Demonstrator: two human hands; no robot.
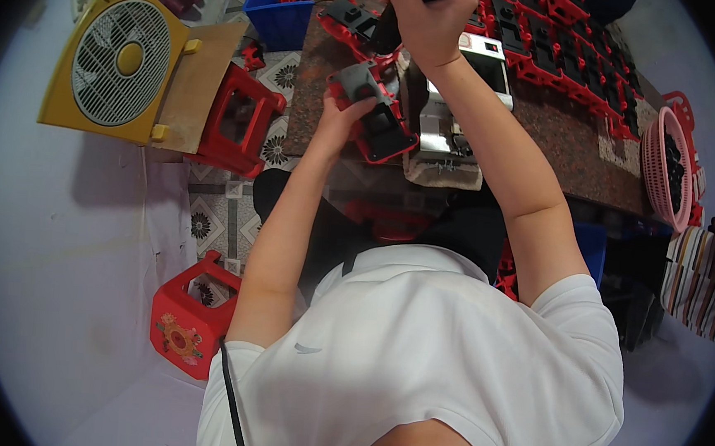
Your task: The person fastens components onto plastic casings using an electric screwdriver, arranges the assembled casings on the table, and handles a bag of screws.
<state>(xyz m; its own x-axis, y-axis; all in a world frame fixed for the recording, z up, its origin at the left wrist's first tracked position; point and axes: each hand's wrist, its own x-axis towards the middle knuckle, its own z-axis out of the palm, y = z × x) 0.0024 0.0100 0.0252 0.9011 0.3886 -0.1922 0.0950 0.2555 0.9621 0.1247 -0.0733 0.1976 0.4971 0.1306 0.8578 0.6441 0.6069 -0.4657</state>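
Observation:
At the near left edge of the speckled brown table (537,144), my left hand (344,123) is closed around a red and black plastic housing (384,134). A grey-black piece lies at the housing's upper end, under my fingers. My right hand (430,21) is raised above it, wrapped round a black electric screwdriver (385,36) whose nose points down toward the housing. Whether the tip touches the housing cannot be made out. Just beyond sits another red and black housing (349,17). Under my right forearm stands a silver-white box machine (485,58).
Rows of red and black housings (544,45) cover the table's far right. A pink basket (666,170) of black parts stands at the right edge. On the left are a blue crate (265,1), a yellow box fan (129,58) and red stools (193,319).

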